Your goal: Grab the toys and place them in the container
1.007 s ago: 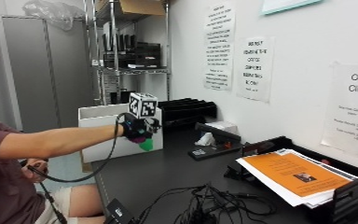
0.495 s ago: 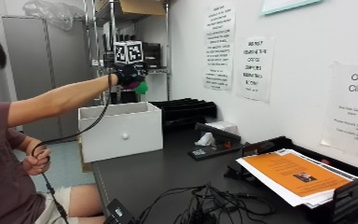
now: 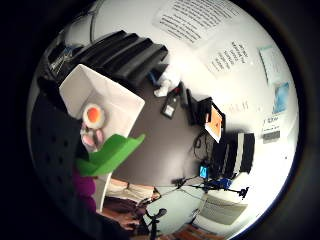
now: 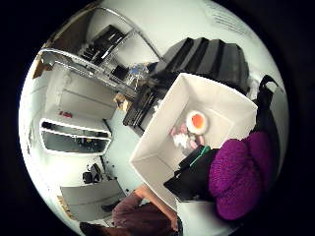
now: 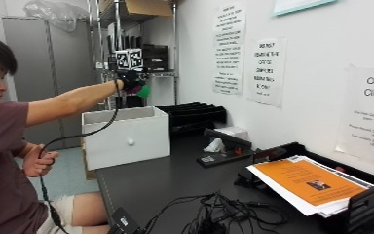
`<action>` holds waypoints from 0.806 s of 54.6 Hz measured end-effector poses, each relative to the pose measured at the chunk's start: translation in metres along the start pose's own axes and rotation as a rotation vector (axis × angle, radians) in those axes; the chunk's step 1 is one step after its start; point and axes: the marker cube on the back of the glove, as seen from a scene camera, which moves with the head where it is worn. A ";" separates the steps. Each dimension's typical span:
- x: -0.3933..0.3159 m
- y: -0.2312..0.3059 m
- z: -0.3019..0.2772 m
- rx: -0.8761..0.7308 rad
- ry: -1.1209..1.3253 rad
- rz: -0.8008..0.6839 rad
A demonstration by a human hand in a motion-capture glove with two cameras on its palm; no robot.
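In the outside view my gloved right hand (image 5: 130, 79) is held out at arm's length, high above the white container (image 5: 127, 139) at the table's far left end. It grips a purple knitted toy (image 4: 239, 177) with a green leaf (image 3: 112, 152); the green part (image 5: 144, 91) shows just below the glove. Both palm views look down into the container (image 4: 162, 132). A fried-egg toy (image 4: 197, 121) and a pink and white toy (image 4: 182, 139) lie on its floor. The egg toy (image 3: 93, 116) sits beside the pink toy (image 3: 91, 137).
Black stacked trays (image 5: 193, 116) stand behind the container by the wall. A black device (image 5: 224, 148), a paper tray with an orange sheet (image 5: 304, 183) and a tangle of cables (image 5: 219, 214) lie on the dark table (image 5: 155, 185). The bare left hand (image 5: 38, 163) holds a cable.
My right hand has risen with the toy from just above the container's rim to well above it, and has stayed near that height for the last half second.
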 end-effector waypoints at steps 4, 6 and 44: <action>-0.005 0.004 0.002 0.107 -0.155 -0.103; -0.011 0.003 0.007 0.115 -0.204 -0.142; -0.040 -0.003 0.080 -0.225 -0.054 -0.098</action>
